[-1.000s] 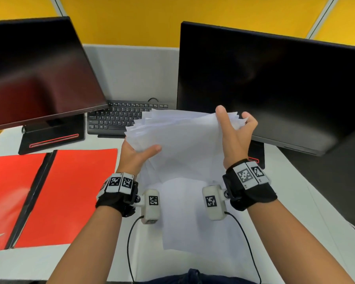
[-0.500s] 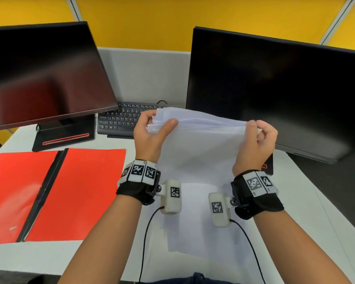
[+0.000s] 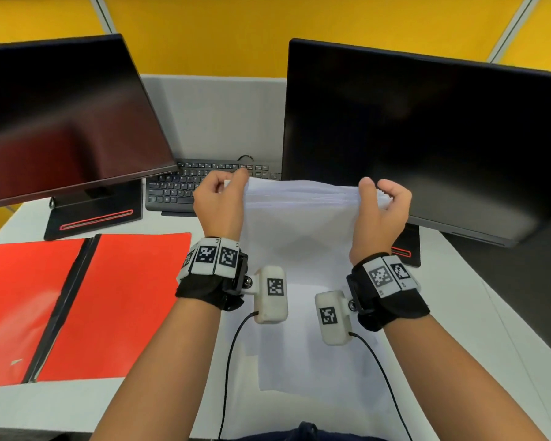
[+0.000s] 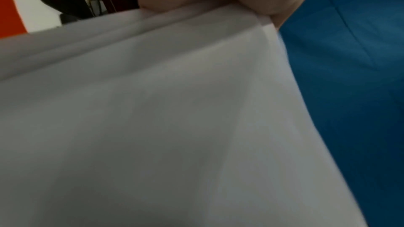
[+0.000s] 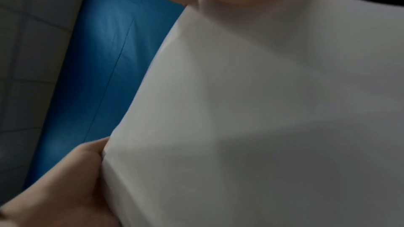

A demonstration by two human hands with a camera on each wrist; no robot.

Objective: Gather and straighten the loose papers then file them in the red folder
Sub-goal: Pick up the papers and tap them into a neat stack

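Observation:
A stack of white papers [image 3: 303, 224] is held upright above the desk, between the two monitors. My left hand [image 3: 223, 198] grips its top left corner, fingers curled over the edge. My right hand [image 3: 379, 205] grips the top right corner, thumb on the near face. The sheets' top edges are slightly fanned. In both wrist views the papers [image 4: 153, 110] [image 5: 273, 101] fill the picture, with a palm pressed on the upper edge. The red folder [image 3: 86, 307] lies open and flat on the desk to the left, black spine in the middle.
A black keyboard [image 3: 185, 186] sits behind the papers. A dark monitor [image 3: 64, 119] stands at the left and a larger one [image 3: 427, 138] at the right, close behind the hands. The white desk [image 3: 458, 307] runs to the right. Wrist camera cables hang below the forearms.
The fanned sheets were drawn together into a squarer stack. My left hand rose from the lower left side to the top left corner. My right hand shifted its hold at the top right corner.

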